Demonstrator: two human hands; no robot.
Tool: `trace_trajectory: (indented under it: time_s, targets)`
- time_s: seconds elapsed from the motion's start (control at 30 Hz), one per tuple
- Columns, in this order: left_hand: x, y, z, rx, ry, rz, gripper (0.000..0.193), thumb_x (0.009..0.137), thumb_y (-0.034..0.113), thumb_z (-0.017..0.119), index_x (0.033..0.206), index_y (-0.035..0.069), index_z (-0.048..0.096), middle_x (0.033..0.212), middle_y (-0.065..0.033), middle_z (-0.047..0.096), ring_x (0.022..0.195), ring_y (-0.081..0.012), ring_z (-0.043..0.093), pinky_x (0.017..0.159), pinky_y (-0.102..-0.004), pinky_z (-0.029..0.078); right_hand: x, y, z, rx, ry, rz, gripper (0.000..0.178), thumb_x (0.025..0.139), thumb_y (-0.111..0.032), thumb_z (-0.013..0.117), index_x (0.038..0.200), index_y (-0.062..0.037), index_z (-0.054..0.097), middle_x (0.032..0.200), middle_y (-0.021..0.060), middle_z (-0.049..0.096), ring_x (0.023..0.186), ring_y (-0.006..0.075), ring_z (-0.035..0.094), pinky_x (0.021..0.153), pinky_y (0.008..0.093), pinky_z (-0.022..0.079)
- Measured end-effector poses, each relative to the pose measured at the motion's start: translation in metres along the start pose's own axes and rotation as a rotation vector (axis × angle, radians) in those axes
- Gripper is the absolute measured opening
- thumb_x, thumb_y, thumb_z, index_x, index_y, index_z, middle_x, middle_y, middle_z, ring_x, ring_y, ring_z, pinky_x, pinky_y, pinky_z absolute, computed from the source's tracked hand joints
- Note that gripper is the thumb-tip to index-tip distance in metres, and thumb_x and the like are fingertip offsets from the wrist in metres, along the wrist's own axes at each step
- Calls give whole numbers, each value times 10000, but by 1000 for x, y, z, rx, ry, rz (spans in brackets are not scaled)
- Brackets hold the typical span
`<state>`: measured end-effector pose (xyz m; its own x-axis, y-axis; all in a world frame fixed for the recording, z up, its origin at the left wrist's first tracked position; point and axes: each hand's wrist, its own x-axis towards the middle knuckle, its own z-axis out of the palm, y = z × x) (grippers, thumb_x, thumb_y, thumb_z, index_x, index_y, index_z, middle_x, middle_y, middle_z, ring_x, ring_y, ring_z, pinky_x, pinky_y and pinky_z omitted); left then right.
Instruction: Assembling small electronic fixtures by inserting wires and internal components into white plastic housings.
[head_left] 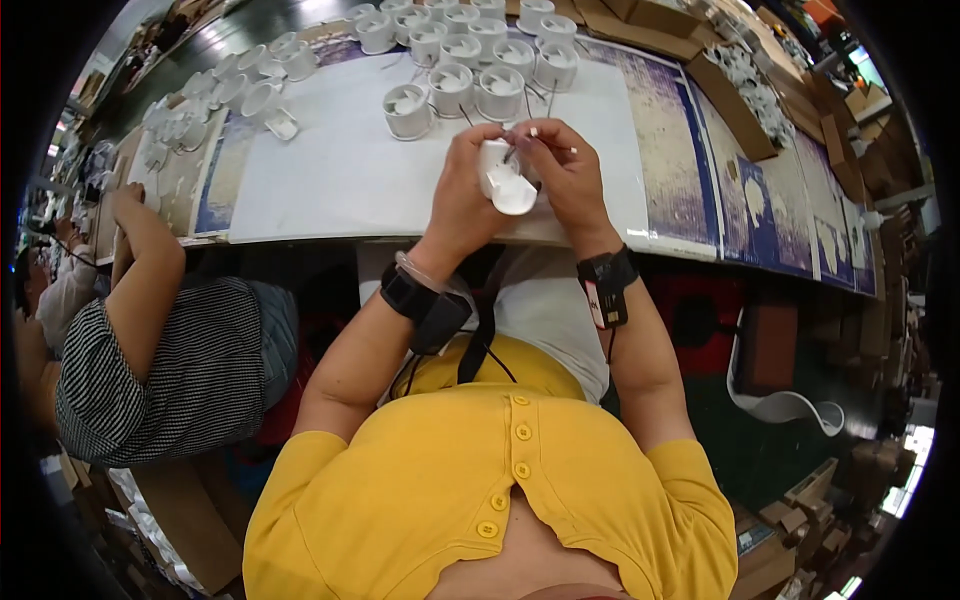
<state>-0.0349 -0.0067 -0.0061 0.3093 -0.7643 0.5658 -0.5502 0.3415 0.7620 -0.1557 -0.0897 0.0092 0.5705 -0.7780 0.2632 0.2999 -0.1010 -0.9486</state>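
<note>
A white round plastic housing (505,180) is gripped over the near edge of the white-sheeted counter (340,180). It is clasped by the left hand (462,190). A thin wire at its top is pinched by the right hand (565,170). Rows of matching white cup-shaped housings (455,60) are seen beyond the held housing.

The left hand (462,195) covers most of the near side of the small white plastic cup-shaped housing (505,180), so its grip there cannot be made out. What the right hand's (565,175) fingers (530,137) pinch is too thin to identify. The rows of white cups (470,50) at the worktop's (340,170) far edge blur into glare. The neighbouring person's hand (128,195) is partly hidden among clutter.
</note>
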Motion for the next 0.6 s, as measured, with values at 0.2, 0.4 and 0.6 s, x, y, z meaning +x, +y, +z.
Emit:
trace_trajectory:
  time_s: [0.2,0.4,0.6]
  targets:
    - [-2,6,4,-6,-41,-21,640,697,125,806,1214,63,434,1131,-126,541,1023,-308,574,853,-367,486,-4,5,-5,62,-27,-81,119,950,-73,599,1038,6,613,1029,51,649,952,117,604,873,253,478]
    - [-9,2,5,16,-84,46,627,710,139,804,1207,63,430,1118,-123,549,1010,-306,582,840,-364,492,-11,4,-1,89,-75,-189,107,962,-70,578,1041,1,592,1022,61,636,932,121,600,875,259,479]
    - [-8,4,4,86,-120,43,654,723,131,798,1245,71,409,1072,-111,601,973,-256,634,817,-336,509,-8,6,-4,42,-56,-190,102,977,-92,560,1022,-3,583,1014,56,628,933,118,586,877,252,470]
